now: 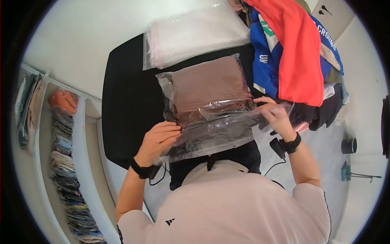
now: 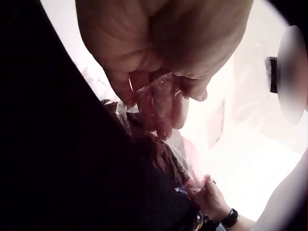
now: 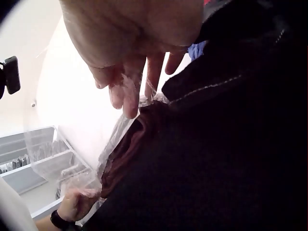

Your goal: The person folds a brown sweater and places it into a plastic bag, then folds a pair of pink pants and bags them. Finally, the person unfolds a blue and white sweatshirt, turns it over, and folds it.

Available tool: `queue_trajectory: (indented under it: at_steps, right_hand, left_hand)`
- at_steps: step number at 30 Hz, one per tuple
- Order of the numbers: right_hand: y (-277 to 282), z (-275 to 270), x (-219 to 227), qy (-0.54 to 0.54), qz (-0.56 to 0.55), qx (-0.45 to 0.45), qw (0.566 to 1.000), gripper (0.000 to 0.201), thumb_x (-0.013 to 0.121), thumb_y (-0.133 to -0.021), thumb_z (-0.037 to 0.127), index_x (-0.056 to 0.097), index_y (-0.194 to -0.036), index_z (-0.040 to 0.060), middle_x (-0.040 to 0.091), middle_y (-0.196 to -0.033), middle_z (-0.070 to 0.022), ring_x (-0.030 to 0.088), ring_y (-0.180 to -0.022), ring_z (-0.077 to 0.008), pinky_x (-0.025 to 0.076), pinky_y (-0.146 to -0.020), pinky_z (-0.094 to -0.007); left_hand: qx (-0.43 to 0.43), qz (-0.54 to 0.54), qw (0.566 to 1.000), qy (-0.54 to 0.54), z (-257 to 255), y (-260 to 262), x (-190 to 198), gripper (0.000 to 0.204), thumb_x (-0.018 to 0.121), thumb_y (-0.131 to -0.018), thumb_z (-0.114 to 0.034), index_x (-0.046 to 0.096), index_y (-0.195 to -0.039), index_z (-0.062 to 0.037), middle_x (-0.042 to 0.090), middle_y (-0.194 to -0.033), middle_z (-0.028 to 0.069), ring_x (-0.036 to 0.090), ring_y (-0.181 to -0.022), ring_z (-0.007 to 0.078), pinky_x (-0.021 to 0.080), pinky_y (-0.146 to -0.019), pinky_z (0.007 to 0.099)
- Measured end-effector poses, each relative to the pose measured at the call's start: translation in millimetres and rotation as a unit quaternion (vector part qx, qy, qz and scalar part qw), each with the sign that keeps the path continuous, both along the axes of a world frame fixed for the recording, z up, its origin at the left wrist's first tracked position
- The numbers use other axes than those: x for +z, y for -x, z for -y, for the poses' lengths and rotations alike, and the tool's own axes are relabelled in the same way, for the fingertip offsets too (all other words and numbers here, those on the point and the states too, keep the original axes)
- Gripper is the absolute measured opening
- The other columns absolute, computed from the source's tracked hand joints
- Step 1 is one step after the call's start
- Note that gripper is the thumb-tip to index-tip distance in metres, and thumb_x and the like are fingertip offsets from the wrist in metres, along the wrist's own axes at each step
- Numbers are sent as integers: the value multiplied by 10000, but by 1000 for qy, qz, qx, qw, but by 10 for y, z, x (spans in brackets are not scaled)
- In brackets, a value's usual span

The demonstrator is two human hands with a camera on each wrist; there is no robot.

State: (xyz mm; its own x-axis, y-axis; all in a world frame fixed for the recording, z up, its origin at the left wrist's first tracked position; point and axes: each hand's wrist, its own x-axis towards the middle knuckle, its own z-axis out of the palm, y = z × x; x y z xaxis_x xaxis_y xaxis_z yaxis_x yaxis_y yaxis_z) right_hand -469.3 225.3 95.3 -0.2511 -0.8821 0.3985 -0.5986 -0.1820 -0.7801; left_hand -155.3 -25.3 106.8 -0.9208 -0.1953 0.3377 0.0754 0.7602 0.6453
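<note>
A folded brown ribbed garment (image 1: 209,87) lies inside a clear plastic bag (image 1: 215,140) on the black table, the bag's loose flap reaching toward the person's body. At the bag's left edge, the left hand (image 1: 160,140) holds the film. Its fingers (image 2: 163,113) show through the plastic in the left wrist view. On the opposite side the right hand (image 1: 274,116) pinches the film by the right corner of the garment. Crumpled film lies between its thumb and fingers (image 3: 130,98) in the right wrist view.
A stack of clear bags (image 1: 195,34) lies at the table's (image 1: 128,105) far side. A heap of clothes with a red garment (image 1: 300,61) on top sits at the right. Shelves (image 1: 87,134) of folded, bagged clothes stand at the left.
</note>
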Motion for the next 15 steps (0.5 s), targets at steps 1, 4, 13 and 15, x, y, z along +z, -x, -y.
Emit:
queue_trajectory:
  at_steps: [1, 4, 13, 15]
  right_hand:
    - [-39, 2, 19, -16, 27, -35, 999, 214, 517, -898, 103, 703, -873, 0, 685, -879, -110, 569, -1040, -281, 410, -935, -362]
    - [-66, 77, -64, -4, 38, -84, 996, 263, 492, -931, 133, 682, -829, -17, 673, -781, -120, 598, -906, -224, 424, -871, -316]
    - [-161, 518, 14, -33, 290, -248, 924, 382, 554, -947, 254, 596, -661, 5, 515, -546, 2, 480, -503, -64, 367, -497, -214]
    - [-146, 560, 77, -60, 316, -254, 912, 393, 556, -945, 257, 591, -639, 12, 504, -536, 3, 472, -505, -63, 361, -497, -220]
  left_hand:
    - [10, -8, 999, -43, 11, -2, -47, 189, 576, -861, -93, 671, -985, 13, 689, -957, 122, 641, -957, 279, 440, -959, 378]
    - [49, -37, 990, -125, -6, 17, -149, 188, 523, -884, -92, 672, -920, 17, 691, -880, 109, 644, -900, 265, 471, -879, 364]
    - [278, -48, 872, -400, -85, 296, -186, 458, 394, -1002, -306, 559, -667, -40, 610, -605, 63, 566, -540, 103, 384, -517, 213]
    - [282, -50, 867, -407, -73, 316, -215, 461, 397, -1000, -310, 558, -663, -41, 604, -591, 58, 560, -522, 103, 371, -501, 211]
